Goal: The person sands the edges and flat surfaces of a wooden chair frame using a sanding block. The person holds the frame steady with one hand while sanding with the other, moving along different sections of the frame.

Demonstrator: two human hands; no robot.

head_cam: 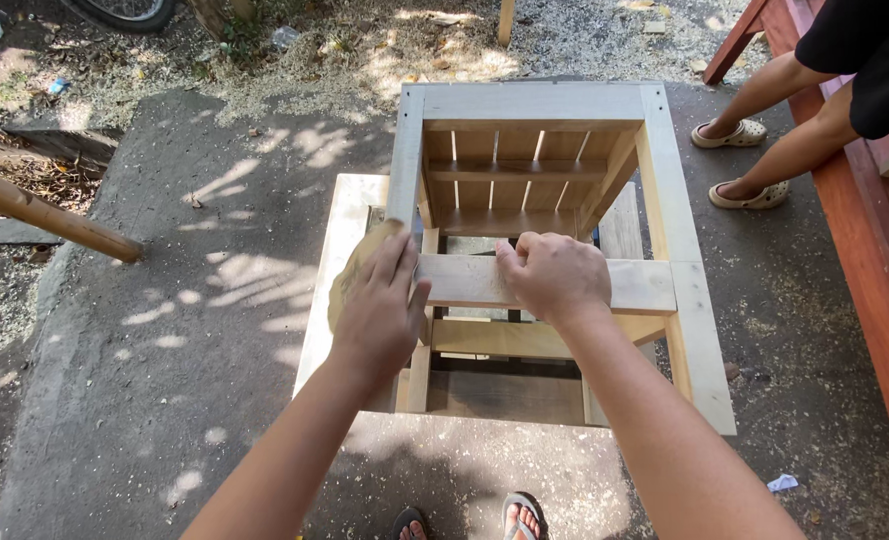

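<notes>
Sunlit concrete ground [164, 330] dusted with sawdust carries a pale wooden frame [669, 210] of slats and posts, standing in front of the person's sandalled feet. Both arms reach forward over it: the left hand [376, 305] lies flat with fingers together, pressing a tan sheet, probably sandpaper [349, 270], against the frame's left post, while the right hand [554, 275] curls knuckles-up, gripping the crosswise slat [639, 285]. Another person's legs [779, 130] stand by a reddish bench [879, 240] at right, and a bamboo pole [49, 215] slants in from the left.
</notes>
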